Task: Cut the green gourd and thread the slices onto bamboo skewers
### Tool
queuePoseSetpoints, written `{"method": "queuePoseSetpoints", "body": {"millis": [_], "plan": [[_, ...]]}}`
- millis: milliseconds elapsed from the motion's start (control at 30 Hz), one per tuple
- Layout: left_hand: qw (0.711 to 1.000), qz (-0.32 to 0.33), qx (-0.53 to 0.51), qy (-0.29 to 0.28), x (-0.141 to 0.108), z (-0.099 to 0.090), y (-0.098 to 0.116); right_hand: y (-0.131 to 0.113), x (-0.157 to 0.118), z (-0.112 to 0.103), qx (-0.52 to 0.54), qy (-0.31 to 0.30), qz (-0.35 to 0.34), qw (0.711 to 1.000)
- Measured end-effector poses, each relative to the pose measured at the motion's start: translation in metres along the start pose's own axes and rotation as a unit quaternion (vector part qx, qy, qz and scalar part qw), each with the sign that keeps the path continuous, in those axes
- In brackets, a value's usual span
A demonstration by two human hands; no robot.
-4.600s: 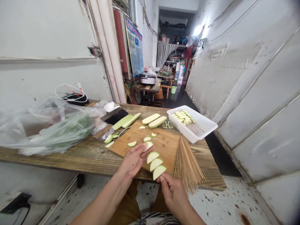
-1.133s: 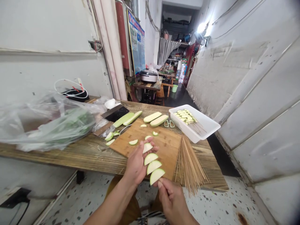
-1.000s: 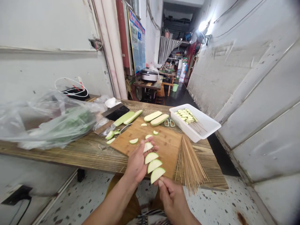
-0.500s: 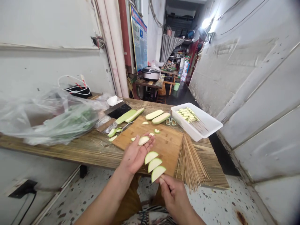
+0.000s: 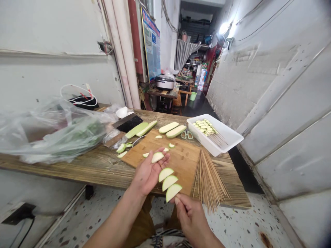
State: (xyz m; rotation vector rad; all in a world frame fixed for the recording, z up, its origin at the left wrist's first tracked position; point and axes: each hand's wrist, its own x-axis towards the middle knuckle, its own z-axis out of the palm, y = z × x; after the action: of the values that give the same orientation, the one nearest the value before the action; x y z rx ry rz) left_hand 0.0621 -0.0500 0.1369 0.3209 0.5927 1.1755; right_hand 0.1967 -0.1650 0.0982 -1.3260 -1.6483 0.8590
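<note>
My left hand [image 5: 150, 172] is palm up over the cutting board [image 5: 181, 162], holding a pale half-moon zucchini slice [image 5: 157, 157] between thumb and fingers. Low in front of me, my right hand [image 5: 190, 212] pinches the near end of a skewer that carries three zucchini slices [image 5: 170, 180], spaced in a row. Most of that skewer is hidden by the slices and fingers. A few small zucchini pieces [image 5: 171, 145] lie on the board. At its far edge rest two long zucchini halves [image 5: 176, 131]. A fan of bare bamboo skewers [image 5: 210, 182] lies at the board's right.
A white plastic tub [image 5: 227, 137] with loaded skewers [image 5: 205, 127] stands at the back right, beside scissors [image 5: 186, 134]. Left of the board are a cleaver [image 5: 129, 122], more zucchini halves [image 5: 137, 130], trimmings [image 5: 121, 148] and a clear bag of greens [image 5: 82, 134].
The view has shifted slightly. Both hands keep nearly the same pose, with the slice in the left and the loaded skewer in the right.
</note>
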Motion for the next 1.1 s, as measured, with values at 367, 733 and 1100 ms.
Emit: {"method": "queuePoseSetpoints", "body": {"millis": [367,733,1100], "plan": [[1.000,0.004,0.009,0.008,-0.002,0.005,-0.001,-0.001,-0.002,-0.001,-0.002,0.006,-0.009,1.000],[1.000,0.013,0.018,0.003,-0.003,0.003,-0.006,0.002,-0.004,-0.001,-0.001,0.004,0.000,1.000],[0.998,0.009,0.050,0.037,-0.010,0.008,-0.013,0.002,-0.003,0.000,-0.005,0.016,-0.005,1.000]]}}
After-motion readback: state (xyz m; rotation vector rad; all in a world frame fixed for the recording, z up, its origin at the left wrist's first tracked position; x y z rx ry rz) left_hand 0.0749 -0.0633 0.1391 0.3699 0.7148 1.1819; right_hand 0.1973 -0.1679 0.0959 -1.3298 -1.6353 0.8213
